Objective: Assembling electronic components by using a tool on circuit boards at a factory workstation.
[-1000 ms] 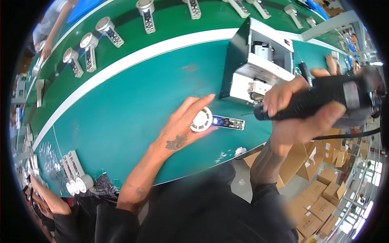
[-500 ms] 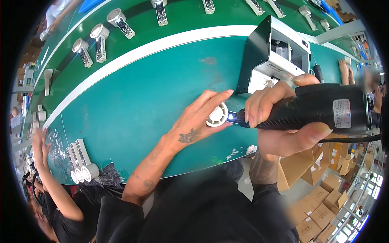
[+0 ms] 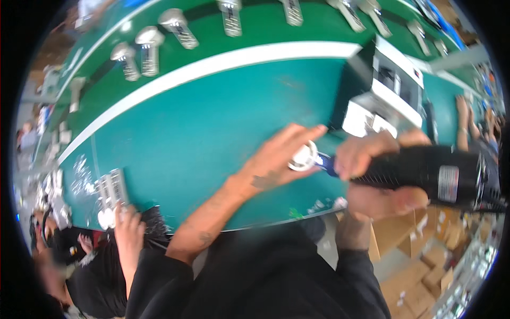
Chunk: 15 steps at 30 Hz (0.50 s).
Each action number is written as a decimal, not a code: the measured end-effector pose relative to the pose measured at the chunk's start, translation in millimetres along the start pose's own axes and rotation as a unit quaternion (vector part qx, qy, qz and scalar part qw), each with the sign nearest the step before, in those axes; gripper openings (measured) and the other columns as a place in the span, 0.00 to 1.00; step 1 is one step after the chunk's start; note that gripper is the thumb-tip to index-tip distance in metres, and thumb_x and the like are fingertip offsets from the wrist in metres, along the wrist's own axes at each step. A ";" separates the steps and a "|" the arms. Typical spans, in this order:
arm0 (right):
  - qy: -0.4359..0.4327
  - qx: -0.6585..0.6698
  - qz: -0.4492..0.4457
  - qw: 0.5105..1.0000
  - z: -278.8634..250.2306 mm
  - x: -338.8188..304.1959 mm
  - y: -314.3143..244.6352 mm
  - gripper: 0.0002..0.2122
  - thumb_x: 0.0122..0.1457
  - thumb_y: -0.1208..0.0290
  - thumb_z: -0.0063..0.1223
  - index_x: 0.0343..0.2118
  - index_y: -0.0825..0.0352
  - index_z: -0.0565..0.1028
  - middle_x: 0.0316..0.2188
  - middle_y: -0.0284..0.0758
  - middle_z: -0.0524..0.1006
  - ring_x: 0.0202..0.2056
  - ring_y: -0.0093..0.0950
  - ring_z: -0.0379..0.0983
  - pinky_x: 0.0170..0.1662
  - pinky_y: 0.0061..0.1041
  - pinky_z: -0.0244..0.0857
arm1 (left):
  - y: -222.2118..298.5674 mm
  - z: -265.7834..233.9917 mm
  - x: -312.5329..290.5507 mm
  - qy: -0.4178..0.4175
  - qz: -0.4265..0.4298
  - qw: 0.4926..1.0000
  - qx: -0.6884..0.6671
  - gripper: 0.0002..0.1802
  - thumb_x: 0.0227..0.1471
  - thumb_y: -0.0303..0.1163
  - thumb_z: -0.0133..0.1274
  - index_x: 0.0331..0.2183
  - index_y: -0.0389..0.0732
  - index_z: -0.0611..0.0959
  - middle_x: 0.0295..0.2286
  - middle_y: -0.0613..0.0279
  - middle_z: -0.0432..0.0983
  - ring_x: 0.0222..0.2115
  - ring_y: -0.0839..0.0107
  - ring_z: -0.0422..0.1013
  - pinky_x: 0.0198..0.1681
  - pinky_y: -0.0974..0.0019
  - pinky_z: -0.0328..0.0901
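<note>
My left hand (image 3: 273, 162) is wrapped round a white round-headed part (image 3: 303, 158) with a slotted face, holding it low over the green table. In my right hand (image 3: 364, 159) is a thick black electric screwdriver (image 3: 411, 170), lying nearly level with its nose pointing left. That nose reaches the short handle of the white part, where a bluish light glows. Motion blur and my fingers hide whether the bit touches a screw. Just beyond my right hand stands a black-and-white box-shaped machine (image 3: 398, 80) with an open front.
Several similar white parts (image 3: 150, 50) lie along the dark green strip behind a white rail (image 3: 212, 61). At left, a co-worker's hand (image 3: 129, 228) is at a group of white parts (image 3: 114, 186) beside black plastic (image 3: 154, 223). Cardboard boxes (image 3: 409, 271) stand below right.
My view has shifted, so the scene sits differently in the picture and blurs. The co-worker's hand has come to the grouped white parts at left. My hands keep their holds.
</note>
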State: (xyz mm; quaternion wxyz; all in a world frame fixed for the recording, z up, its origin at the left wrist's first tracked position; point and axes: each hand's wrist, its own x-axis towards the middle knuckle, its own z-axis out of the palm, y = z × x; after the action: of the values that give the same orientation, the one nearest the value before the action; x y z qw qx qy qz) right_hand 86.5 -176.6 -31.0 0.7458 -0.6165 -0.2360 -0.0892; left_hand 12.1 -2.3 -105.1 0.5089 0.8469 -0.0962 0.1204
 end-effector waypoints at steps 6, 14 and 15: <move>-0.028 0.199 -0.015 0.979 23.0 -11.3 -21.5 0.40 0.59 0.34 0.63 0.54 0.68 0.60 0.21 0.39 0.73 0.17 0.31 0.71 0.22 0.29 0.69 | 2.8 -1.5 -9.6 0.003 0.064 0.998 -0.011 0.40 0.49 0.32 0.74 0.63 0.52 0.79 0.46 0.56 0.73 0.47 0.56 0.75 0.51 0.58 0.72; -0.142 0.255 -0.055 0.955 20.2 -10.5 -23.1 0.42 0.60 0.33 0.62 0.58 0.68 0.59 0.21 0.39 0.75 0.18 0.32 0.72 0.19 0.28 0.68 | 44.5 -77.6 -16.0 -0.167 0.037 0.977 0.131 0.36 0.49 0.28 0.67 0.61 0.48 0.78 0.52 0.52 0.71 0.55 0.49 0.70 0.59 0.53 0.67; -0.089 0.282 -0.044 0.954 12.9 -12.0 -26.1 0.43 0.60 0.32 0.61 0.59 0.67 0.58 0.21 0.38 0.75 0.17 0.32 0.72 0.19 0.28 0.68 | 38.6 -84.1 -23.8 -0.161 0.036 0.976 0.144 0.36 0.49 0.28 0.67 0.61 0.48 0.78 0.52 0.52 0.71 0.55 0.49 0.70 0.59 0.53 0.67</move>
State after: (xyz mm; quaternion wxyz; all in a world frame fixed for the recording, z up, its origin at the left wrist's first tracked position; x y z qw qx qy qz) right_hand 61.8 -172.0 -12.0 0.8603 -0.3758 -0.3444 0.0035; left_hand -30.5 55.2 -41.8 0.3549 0.9156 -0.1886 0.0132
